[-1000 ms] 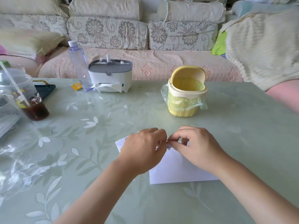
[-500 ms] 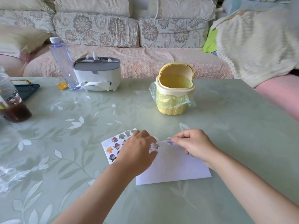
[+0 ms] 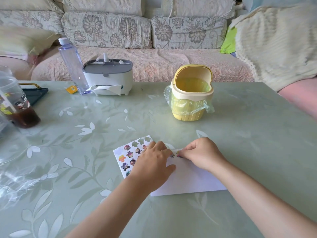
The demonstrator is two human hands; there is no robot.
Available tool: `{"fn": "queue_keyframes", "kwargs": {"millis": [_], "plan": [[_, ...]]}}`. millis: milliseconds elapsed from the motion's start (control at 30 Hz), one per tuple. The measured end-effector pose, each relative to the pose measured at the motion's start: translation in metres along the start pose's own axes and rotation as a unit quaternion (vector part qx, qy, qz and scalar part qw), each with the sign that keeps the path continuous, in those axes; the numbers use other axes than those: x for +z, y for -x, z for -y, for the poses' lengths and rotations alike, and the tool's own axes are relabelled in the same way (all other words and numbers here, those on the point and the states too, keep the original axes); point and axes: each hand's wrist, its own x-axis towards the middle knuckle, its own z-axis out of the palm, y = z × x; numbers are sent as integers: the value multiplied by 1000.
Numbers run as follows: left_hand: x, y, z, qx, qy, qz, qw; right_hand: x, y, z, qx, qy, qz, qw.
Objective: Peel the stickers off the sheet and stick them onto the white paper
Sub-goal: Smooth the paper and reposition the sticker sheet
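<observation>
Right hand (image 3: 204, 154) pinches a small sticker (image 3: 179, 154) at the far edge of the white paper (image 3: 188, 182). Left hand (image 3: 152, 167) lies flat, fingers extended and grasping nothing, across the paper and the sticker sheet (image 3: 127, 155) just to its left.

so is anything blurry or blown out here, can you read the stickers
Head view: the pale yellow cushion at far left is smeared; glare streaks the crumpled clear plastic; a soft sheen lies on the green leaf-patterned table; the cartoon sticker sheet is fairly sharp but tiny.
</observation>
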Motion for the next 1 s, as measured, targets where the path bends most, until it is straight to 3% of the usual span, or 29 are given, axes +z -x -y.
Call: {"fn": "queue_keyframes", "kwargs": {"millis": [267,467,567,633,800,1000], "plan": [[2,2,-2,4,-28,3,1000,4,12,2,-39,81,-52,995],[11,4,-1,62,-40,-14,997,2,21,-6,-148,185,-105,966],[15,4,2,81,-52,-35,995,6,22,-22,-295,239,-135,915],[17,4,2,92,-71,-47,992,9,25,-35,-340,283,-139,886],[19,1,-1,88,-111,-55,988,11,37,-44,-356,311,-135,871],[18,-7,-5,74,-135,-8,988,10,44,-40,-319,330,-110,882]]}}
